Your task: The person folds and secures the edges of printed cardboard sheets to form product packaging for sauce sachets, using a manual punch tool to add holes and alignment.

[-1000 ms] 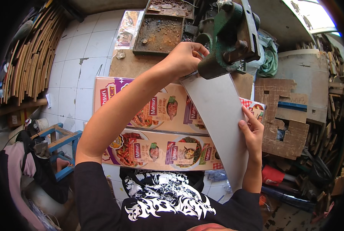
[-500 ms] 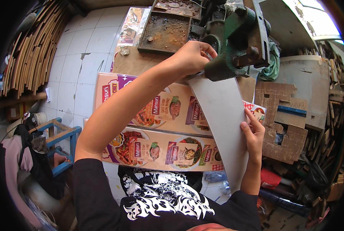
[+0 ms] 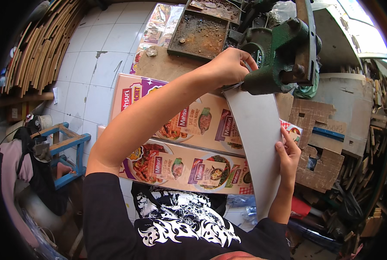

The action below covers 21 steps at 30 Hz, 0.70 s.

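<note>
The left hand (image 3: 228, 67) pinches the far end of a long grey cardboard strip (image 3: 256, 143) right at the mouth of a green cast-iron press (image 3: 284, 52), apparently to keep it lined up there. The right hand (image 3: 288, 156) grips the strip's edge lower down, fingers curled, steadying it above printed food-package sheets (image 3: 180, 143).

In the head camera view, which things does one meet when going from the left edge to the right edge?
Stacked wooden strips → blue wooden frame → printed food cartons → grey card sheet → right hand → brown die-cut cardboard.
</note>
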Available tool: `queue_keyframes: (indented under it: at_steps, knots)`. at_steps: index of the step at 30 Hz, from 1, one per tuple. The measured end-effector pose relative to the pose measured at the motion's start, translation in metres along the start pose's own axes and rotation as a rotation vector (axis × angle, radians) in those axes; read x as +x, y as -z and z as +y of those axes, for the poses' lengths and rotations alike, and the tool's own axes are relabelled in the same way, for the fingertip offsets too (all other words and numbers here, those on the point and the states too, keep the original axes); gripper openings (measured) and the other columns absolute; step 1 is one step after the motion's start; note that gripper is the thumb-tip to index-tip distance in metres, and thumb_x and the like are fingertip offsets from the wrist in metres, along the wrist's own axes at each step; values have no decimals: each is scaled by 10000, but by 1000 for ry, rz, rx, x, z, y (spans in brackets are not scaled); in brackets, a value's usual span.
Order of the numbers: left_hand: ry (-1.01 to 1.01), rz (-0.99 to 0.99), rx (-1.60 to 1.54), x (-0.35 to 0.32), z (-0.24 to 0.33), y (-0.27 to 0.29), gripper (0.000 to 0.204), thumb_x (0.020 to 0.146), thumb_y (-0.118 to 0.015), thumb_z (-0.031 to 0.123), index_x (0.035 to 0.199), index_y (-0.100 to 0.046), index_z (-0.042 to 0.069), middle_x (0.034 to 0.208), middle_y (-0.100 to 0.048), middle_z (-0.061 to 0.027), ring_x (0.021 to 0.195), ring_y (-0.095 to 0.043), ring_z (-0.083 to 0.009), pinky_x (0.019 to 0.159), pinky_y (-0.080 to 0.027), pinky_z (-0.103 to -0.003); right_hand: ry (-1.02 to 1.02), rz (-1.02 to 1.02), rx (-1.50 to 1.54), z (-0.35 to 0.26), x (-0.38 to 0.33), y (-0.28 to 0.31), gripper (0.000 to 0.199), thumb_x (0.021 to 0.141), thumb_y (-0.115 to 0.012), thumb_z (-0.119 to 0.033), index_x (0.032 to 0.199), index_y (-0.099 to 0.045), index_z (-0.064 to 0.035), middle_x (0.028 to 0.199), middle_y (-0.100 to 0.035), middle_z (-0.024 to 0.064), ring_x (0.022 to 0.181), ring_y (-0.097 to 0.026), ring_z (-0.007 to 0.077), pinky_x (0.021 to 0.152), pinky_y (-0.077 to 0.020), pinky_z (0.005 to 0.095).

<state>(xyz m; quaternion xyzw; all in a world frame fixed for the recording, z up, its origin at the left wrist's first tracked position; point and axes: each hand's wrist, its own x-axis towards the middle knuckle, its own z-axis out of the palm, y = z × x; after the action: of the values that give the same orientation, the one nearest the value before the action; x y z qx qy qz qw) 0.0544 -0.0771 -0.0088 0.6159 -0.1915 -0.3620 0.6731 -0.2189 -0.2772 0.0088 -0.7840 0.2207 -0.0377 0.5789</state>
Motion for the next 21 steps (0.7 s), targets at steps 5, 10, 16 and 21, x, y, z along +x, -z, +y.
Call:
queue_keyframes:
  at_steps: [5,10,16,21]
  knots:
    - [-14,18,135,-5,5,5,277,696,-786,116,940,-732,-3,789,-717,-109,706,-669,-144,674,-530,-287,-1,-12,-13,0,0,0,468,935,-669,-89,1375,-549,16,1134,-674,99,946,-622,100,858,-487,231]
    - [-154,50,403,-7,19,7,363,655,-830,252,908,-743,6,763,-722,-115,729,-708,-185,706,-544,-301,7,0,-9,3,0,2,465,937,-670,-94,1375,-553,10,1126,-673,85,914,-611,86,840,-480,219]
    - [-310,189,426,-19,25,1,329,683,-804,246,874,-722,-9,730,-701,-134,696,-704,-218,687,-545,-318,3,9,-38,1,-1,1,464,937,-668,-92,1377,-555,1,1055,-675,59,861,-596,66,802,-470,202]
    - [-427,354,410,-33,17,-4,195,767,-730,101,892,-676,-39,717,-678,-145,666,-686,-236,644,-533,-341,10,4,-55,-3,0,0,456,934,-660,-63,1374,-558,1,1061,-674,58,865,-595,62,799,-469,201]
